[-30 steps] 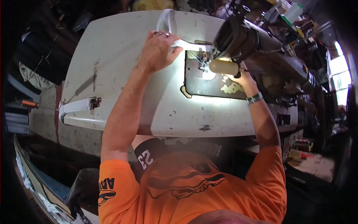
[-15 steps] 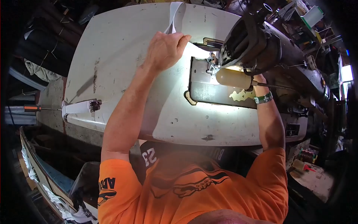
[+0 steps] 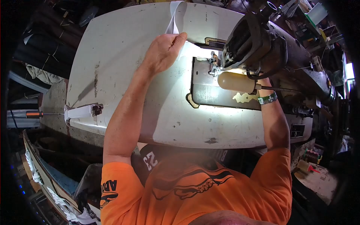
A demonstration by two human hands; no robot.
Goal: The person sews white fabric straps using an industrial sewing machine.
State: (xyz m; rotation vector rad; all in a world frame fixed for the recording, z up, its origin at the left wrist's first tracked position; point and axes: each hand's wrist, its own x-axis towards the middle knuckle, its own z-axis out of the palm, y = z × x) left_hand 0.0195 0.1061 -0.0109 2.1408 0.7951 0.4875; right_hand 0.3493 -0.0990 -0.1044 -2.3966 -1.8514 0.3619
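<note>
My left hand (image 3: 165, 50) is closed on a white strip (image 3: 174, 18), which loops up behind it and also runs right toward the needle area of a dark sewing machine (image 3: 258, 45). A bright lamp lights the metal plate (image 3: 221, 95) under the machine head. My right hand (image 3: 265, 85) reaches behind the machine's head, beyond a cream-coloured cylinder (image 3: 236, 82); its fingers are hidden. A green patterned band circles the right wrist.
The machine sits in a pale, marked tabletop (image 3: 123, 56). A white bracket (image 3: 80, 112) is at its left edge, beside an orange-handled screwdriver (image 3: 33, 114). Thread spools (image 3: 313, 154) lie at lower right. Dark rolls (image 3: 37, 67) are stacked at left.
My left hand has shifted slightly left in the view, still holding the white strip. The view has moved a little. My right hand stays behind the machine head.
</note>
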